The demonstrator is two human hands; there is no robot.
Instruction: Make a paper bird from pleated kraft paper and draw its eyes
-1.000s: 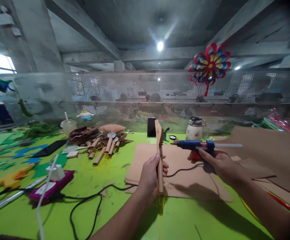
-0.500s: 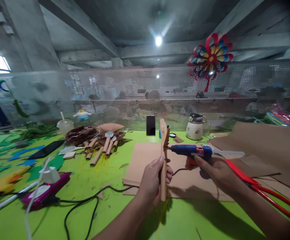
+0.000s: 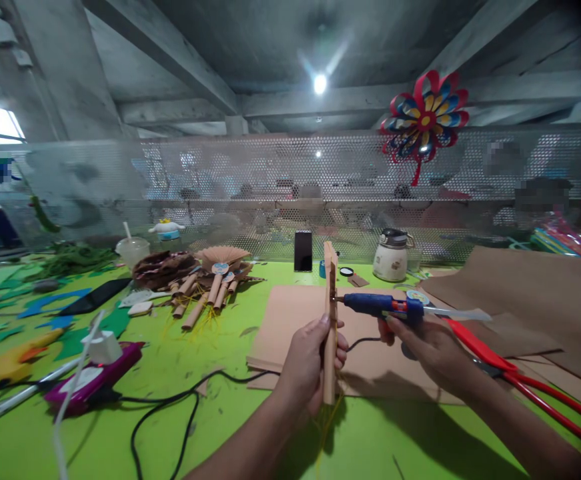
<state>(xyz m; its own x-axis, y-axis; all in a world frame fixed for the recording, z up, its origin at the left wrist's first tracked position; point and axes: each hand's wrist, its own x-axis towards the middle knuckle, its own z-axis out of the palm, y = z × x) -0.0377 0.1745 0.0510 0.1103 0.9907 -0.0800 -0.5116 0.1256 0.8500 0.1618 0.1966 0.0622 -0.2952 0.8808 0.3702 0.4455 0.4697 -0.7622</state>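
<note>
My left hand [image 3: 307, 363] is closed round a folded brown paper fan [image 3: 329, 313], held upright and edge-on over the green table [image 3: 210, 427]. Yellow threads hang from the fan's lower end. My right hand [image 3: 427, 347] grips a blue hot glue gun [image 3: 383, 305], level, with its nozzle touching the fan's right side just above my left fingers. A clear glue stick juts out of the gun's back. The gun's black cord runs down across the brown card sheets [image 3: 365, 360] under my hands.
A heap of finished brown paper fans [image 3: 205, 283] lies left of centre. A purple power strip [image 3: 90, 380] with a white plug, black cables and a yellow glue gun [image 3: 7, 360] sit at left. Red tongs [image 3: 515, 373], a white kettle [image 3: 391, 256], a phone [image 3: 303, 251] and a pinwheel [image 3: 424, 120] on the mesh screen stand further off.
The glue gun has moved left and its nozzle has come up against the fan. My left hand turned the fan edge-on and shifted it slightly right. Red tongs came into view at right.
</note>
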